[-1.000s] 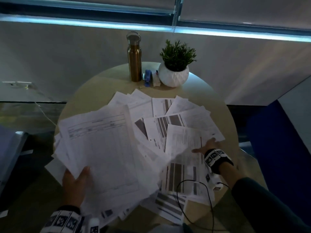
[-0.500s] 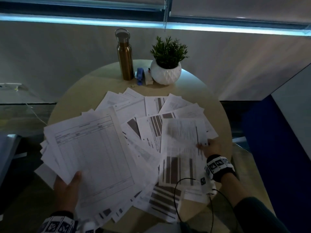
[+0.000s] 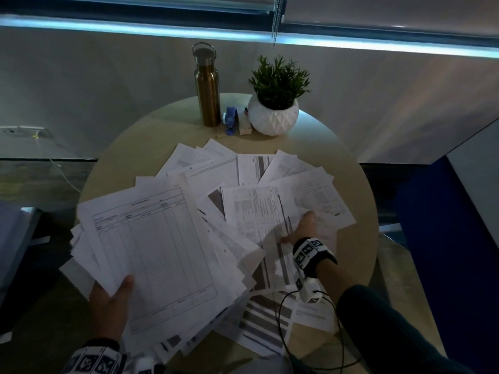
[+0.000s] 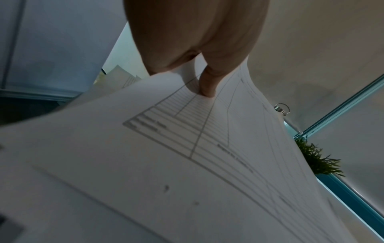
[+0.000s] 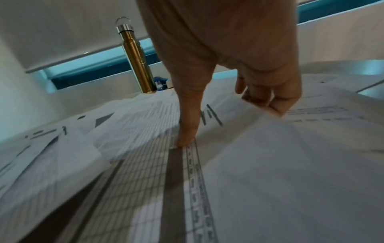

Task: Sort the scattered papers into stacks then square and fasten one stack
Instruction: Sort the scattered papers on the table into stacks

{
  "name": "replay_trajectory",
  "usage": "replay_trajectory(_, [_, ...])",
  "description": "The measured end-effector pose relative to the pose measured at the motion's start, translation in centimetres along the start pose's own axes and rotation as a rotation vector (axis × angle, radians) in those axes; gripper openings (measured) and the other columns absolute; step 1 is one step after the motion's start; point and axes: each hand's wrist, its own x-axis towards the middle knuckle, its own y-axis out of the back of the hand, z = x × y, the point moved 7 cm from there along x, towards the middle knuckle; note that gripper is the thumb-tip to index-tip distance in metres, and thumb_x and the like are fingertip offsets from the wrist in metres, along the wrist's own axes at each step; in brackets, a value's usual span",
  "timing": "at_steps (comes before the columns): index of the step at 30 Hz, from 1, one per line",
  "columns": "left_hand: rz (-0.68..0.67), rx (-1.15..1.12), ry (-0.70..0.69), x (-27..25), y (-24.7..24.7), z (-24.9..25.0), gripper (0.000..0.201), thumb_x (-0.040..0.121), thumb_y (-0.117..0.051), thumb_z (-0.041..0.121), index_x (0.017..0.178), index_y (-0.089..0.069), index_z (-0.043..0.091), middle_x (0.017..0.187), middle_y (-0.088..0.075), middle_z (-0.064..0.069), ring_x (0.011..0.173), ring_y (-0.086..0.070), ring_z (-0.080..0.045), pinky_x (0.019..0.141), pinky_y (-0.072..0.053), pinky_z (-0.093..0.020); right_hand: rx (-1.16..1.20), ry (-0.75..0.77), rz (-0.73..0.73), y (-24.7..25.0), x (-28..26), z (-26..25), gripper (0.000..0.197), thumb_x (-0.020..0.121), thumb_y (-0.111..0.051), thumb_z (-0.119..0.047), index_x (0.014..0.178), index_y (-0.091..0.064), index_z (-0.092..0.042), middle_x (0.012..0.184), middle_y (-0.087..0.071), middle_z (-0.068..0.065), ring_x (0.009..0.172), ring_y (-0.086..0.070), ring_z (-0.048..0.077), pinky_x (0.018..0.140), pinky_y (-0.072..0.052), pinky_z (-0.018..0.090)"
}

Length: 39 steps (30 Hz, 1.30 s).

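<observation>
A fanned stack of papers (image 3: pixel 151 255) is held raised over the near-left part of the round worktop (image 3: pixel 151 147); its top sheet, a ruled form, is seen with the long axis running from the near-right corner toward the far left, the printed header at the far end. The left hand (image 3: pixel 110 306) grips this stack at its near-left corner, thumb (image 4: pixel 207 82) pressed on top and the remaining fingers hidden beneath the sheets. The rest of the scattered papers (image 3: pixel 251 168) lie overlapped across the middle and right of the worktop, at mixed angles, several showing dark bars. One tabular sheet (image 3: pixel 259 211) is lifted at its near edge by the right hand (image 3: pixel 302 228): the thumb (image 5: pixel 187 125) is laid along a dark printed column on top, and the fingers (image 5: pixel 276 102) are curled at the sheet's right edge, so the grip is closed on it as a pinch. Some sheets overhang the worktop's near edge. A bare strip of worktop is recorded along the far side, where a brass bottle (image 3: pixel 206 87), a blue stapler (image 3: pixel 231 121) and a potted plant (image 3: pixel 274 103) stand close together. A cable (image 3: pixel 280 319) loops over the near-right papers.
</observation>
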Motion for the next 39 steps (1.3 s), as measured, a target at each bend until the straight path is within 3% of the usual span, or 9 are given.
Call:
replay_trajectory(4, [0.025, 0.001, 0.009, 0.5, 0.3, -0.1, 0.053, 0.089, -0.059, 0.014, 0.138, -0.039, 0.011, 0.14, -0.045, -0.017, 0.127, -0.042, -0.036, 0.108, -0.03, -0.048, -0.015, 0.039, -0.055, 0.3, -0.2, 0.0, 0.064, 0.068, -0.082, -0.012, 0.123, -0.053, 0.005, 0.127, -0.058, 0.019, 0.117, -0.056, 0.032, 0.096, -0.047, 0.038])
replay_trajectory(12, [-0.022, 0.031, -0.13, 1.8, -1.8, 2.6, 0.053, 0.085, -0.065, 0.016, 0.134, -0.045, 0.007, 0.135, -0.051, -0.017, 0.122, -0.047, -0.034, 0.107, -0.034, -0.046, 0.622, 0.197, 0.507, 9.9, -2.5, 1.5, 0.03, 0.079, -0.07, -0.025, 0.092, -0.068, 0.001, 0.087, -0.068, 0.019, 0.079, -0.065, 0.027, 0.071, -0.052, 0.036])
replay_trajectory(15, [-0.053, 0.001, -0.163, 2.5, -3.5, 3.4, 0.051, 0.082, -0.068, 0.013, 0.129, -0.05, 0.005, 0.129, -0.056, -0.017, 0.116, -0.053, -0.031, 0.099, -0.04, -0.04, 0.792, 0.237, 0.356, 11.4, -4.5, -0.3, 0.012, 0.078, -0.074, -0.024, 0.076, -0.071, -0.013, 0.074, -0.069, 0.005, 0.068, -0.066, 0.016, 0.064, -0.056, 0.027])
replay_trajectory(20, [-0.152, -0.045, -0.24, 1.2, -8.0, 7.2, 0.039, 0.084, -0.065, 0.01, 0.12, -0.054, -0.001, 0.115, -0.057, -0.013, 0.103, -0.052, -0.023, 0.088, -0.043, -0.038, 0.743, 0.35, 0.035, 6.3, -7.5, -4.9, 0.025, 0.075, -0.076, -0.022, 0.083, -0.069, 0.001, 0.073, -0.067, 0.013, 0.058, -0.063, 0.019, 0.061, -0.054, 0.032])
replay_trajectory(23, [-0.266, 0.02, -0.289, 0.3, -10.1, 8.7, 0.041, 0.091, -0.057, 0.02, 0.128, -0.05, 0.004, 0.117, -0.054, -0.004, 0.107, -0.05, -0.02, 0.086, -0.041, -0.037, 0.694, 0.467, -0.132, 2.4, -9.4, -7.2, 0.012, 0.078, -0.074, -0.014, 0.087, -0.068, -0.011, 0.087, -0.072, 0.012, 0.073, -0.069, 0.018, 0.067, -0.058, 0.033])
replay_trajectory(28, [-0.485, -0.171, -0.121, 0.3, -10.7, 7.5, 0.066, 0.084, -0.038, 0.066, 0.135, -0.045, 0.025, 0.134, -0.055, 0.002, 0.123, -0.052, -0.018, 0.106, -0.04, -0.042, 0.671, 0.456, -0.089, 0.9, -9.6, -8.1, 0.049, 0.075, -0.075, -0.011, 0.108, -0.04, -0.011, 0.101, -0.065, 0.011, 0.084, -0.068, 0.024, 0.068, -0.06, 0.033])
replay_trajectory(30, [-0.557, -0.089, -0.261, -0.9, -10.9, 8.2, 0.058, 0.089, -0.051, 0.045, 0.142, -0.034, 0.027, 0.14, -0.046, 0.01, 0.126, -0.045, -0.007, 0.107, -0.037, -0.027, 0.705, 0.486, -0.071, 0.8, -9.9, -8.5, 0.057, 0.071, -0.079, -0.012, 0.11, -0.037, -0.019, 0.102, -0.065, 0.006, 0.087, -0.068, 0.02, 0.071, -0.06, 0.034])
replay_trajectory(34, [-0.389, 0.023, -0.366, -0.7, -9.6, 6.6, 0.071, 0.09, -0.058, 0.016, 0.148, -0.019, 0.021, 0.152, -0.03, 0.003, 0.138, -0.031, -0.014, 0.115, -0.026, -0.034, 0.69, 0.563, -0.224, -1.4, -11.1, -10.2, 0.043, 0.077, -0.074, -0.011, 0.111, -0.046, -0.014, 0.093, -0.067, -0.005, 0.08, -0.069, 0.007, 0.07, -0.059, 0.027])
replay_trajectory(39, [-0.082, -0.174, -0.182, 0.7, -2.7, 2.5, 0.041, 0.088, -0.061, 0.01, 0.126, -0.05, 0.019, 0.127, -0.052, -0.002, 0.115, -0.049, -0.021, 0.1, -0.038, -0.037, 0.514, 0.451, -0.211, -4.7, -9.3, -9.3, 0.024, 0.096, -0.047, -0.026, 0.11, -0.054, -0.007, 0.09, -0.066, 0.008, 0.076, -0.061, 0.018, 0.071, -0.052, 0.036])
